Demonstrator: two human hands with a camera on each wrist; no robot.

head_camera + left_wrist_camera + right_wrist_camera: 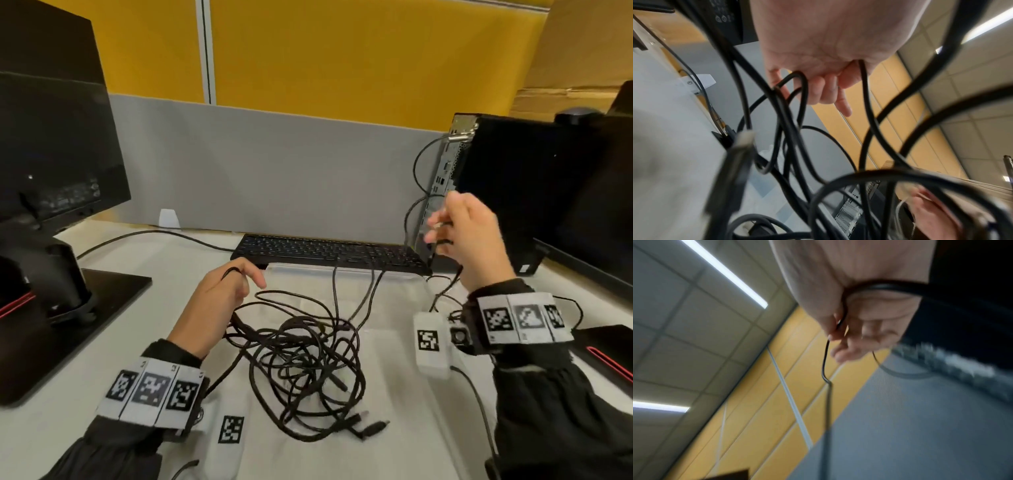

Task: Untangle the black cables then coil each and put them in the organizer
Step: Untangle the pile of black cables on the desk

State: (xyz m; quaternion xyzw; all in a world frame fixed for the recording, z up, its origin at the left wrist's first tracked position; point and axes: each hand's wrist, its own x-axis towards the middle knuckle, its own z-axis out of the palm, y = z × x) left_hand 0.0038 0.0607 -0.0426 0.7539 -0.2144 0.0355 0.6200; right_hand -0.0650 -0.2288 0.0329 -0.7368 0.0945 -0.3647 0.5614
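Left hand [222, 291] sits low over the desk [178, 253], its fingers curled round a loop of black cable drawn up from the tangle [301, 356]; the left wrist view shows several strands hooked through those fingers. Just right of it, the knot itself lies on the white surface, many loops crossing, with plug ends [371, 426] trailing out toward the near edge. Two strands run up from the knot toward the keyboard [329, 251]. Further right, the right hand [462, 236] is raised beside the computer tower [513, 192], thumb and fingers pinching one thin cable that hangs down from it.

Judging by this, the task looks to be in its early part: untangling is under way, no cable is coiled, and no organizer can be made out in any view.

Room is tight at the sides. A monitor base [85, 308] bounds the left, the tower and a second screen bound the right, the keyboard closes the far side. The freest space is upward and toward the near edge.
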